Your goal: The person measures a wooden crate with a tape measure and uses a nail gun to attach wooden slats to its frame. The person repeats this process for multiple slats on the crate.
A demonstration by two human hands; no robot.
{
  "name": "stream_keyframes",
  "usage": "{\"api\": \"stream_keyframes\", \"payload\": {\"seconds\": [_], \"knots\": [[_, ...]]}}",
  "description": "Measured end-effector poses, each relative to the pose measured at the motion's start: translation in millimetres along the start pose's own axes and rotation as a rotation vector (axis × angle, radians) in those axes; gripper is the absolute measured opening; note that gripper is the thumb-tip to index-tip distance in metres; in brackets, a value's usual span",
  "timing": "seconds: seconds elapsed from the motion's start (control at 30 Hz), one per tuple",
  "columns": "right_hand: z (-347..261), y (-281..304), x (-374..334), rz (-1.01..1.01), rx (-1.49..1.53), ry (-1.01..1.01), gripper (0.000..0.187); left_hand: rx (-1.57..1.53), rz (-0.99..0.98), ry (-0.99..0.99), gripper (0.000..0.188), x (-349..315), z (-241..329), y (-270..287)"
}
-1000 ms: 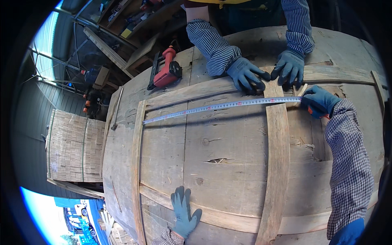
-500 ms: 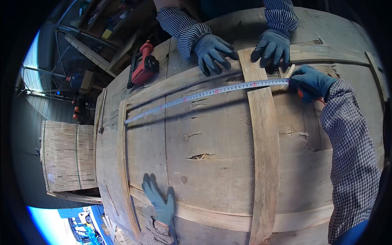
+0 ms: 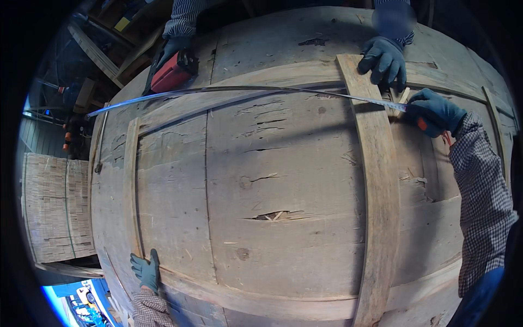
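Observation:
My right hand (image 3: 436, 111), in a blue-grey glove, is closed around a tape measure with an orange-red part (image 3: 421, 124). Its long metal blade (image 3: 234, 88) stretches left above the boards, bowed, with the far end past the panel's left edge. The blade crosses over a wide upright slat (image 3: 376, 180). At lower left my gloved left hand (image 3: 145, 271) rests where the narrow left slat (image 3: 131, 185) meets the lower crosspiece (image 3: 245, 300), fingers apart. A co-worker's gloved hand (image 3: 385, 61) touches the wide slat's top end. Their other hand (image 3: 177, 46) is on a red power tool (image 3: 174, 73).
The large wooden panel (image 3: 283, 185) has cracks and a splintered hole (image 3: 272, 216). A long slat (image 3: 239, 82) runs along its far side. Strapped stacks of wood pieces (image 3: 46, 207) stand left of it. A short slat (image 3: 494, 120) lies at the right.
The tape's far end has come off the left slat and swung up and left. My left hand has moved left onto the slat corner. One co-worker's hand has gone to the red tool.

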State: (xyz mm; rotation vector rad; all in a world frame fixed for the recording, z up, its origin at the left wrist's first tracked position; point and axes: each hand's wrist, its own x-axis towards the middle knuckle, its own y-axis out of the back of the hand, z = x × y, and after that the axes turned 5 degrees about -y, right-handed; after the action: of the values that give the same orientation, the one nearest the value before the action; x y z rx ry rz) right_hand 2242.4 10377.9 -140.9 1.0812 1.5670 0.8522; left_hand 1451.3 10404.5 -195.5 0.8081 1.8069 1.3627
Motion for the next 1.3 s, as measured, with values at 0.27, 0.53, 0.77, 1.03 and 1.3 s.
{"api": "stream_keyframes", "payload": {"seconds": [0.27,0.53,0.77,1.03,1.3], "knots": [[-35.8,-1.2,24.8,-0.069,0.676,-0.448,0.036,0.054,0.032,0.095,0.099,5.8,-32.6,-7.7],[-44.8,-3.1,17.2,-0.031,0.751,-0.599,0.032,0.076,0.015,0.124,0.098,-2.9,-11.4,7.7],[-79.9,-15.1,-40.2,0.141,0.76,-0.436,0.027,0.089,0.071,0.102,0.098,-8.0,-7.3,5.2],[-174.8,1.6,-172.9,-0.274,0.88,-0.554,0.026,0.132,0.133,0.076,0.096,-11.1,-8.8,4.4],[-252.3,-111.3,-436.5,-0.679,0.979,-0.388,0.029,0.048,0.038,0.063,0.1,-14.8,-8.3,13.7]]}}
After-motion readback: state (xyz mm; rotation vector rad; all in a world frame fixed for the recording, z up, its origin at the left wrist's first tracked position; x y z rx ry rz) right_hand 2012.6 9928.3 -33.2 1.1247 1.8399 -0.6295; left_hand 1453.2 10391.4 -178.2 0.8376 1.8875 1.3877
